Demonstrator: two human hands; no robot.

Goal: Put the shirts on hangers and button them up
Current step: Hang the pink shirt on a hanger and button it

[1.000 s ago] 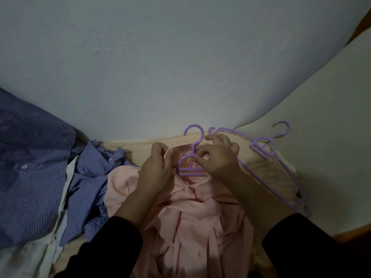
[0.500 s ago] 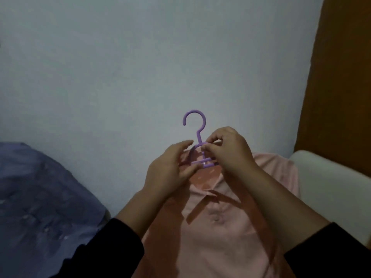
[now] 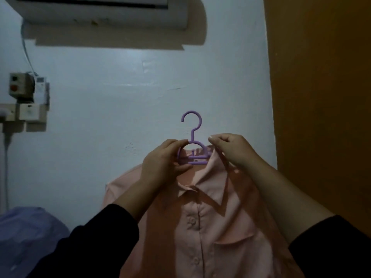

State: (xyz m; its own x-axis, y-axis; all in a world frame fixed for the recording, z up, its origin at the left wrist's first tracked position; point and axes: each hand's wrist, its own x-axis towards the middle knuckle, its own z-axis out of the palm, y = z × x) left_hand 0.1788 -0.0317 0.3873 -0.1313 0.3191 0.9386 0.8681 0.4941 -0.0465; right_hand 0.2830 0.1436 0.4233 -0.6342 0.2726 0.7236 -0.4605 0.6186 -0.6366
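Note:
A pink button-front shirt (image 3: 212, 223) hangs upright on a purple plastic hanger (image 3: 192, 135), held up in front of the pale wall. My left hand (image 3: 162, 163) grips the hanger's left arch and the collar below it. My right hand (image 3: 232, 150) pinches the right side of the collar at the hanger's shoulder. The hook points up, free of any rail. The placket below the collar looks buttoned; the lower shirt is cut off by the frame edge.
A blue shirt heap (image 3: 26, 235) lies low on the left. An air conditioner (image 3: 104, 11) is mounted high on the wall, with switch boxes (image 3: 26, 97) at the left. A brown wooden panel (image 3: 321, 107) fills the right side.
The shirt on its hanger has been lifted from the bed up in front of the wall. My hands moved apart, from the hanger's neck to each side of the collar. The view tilted up.

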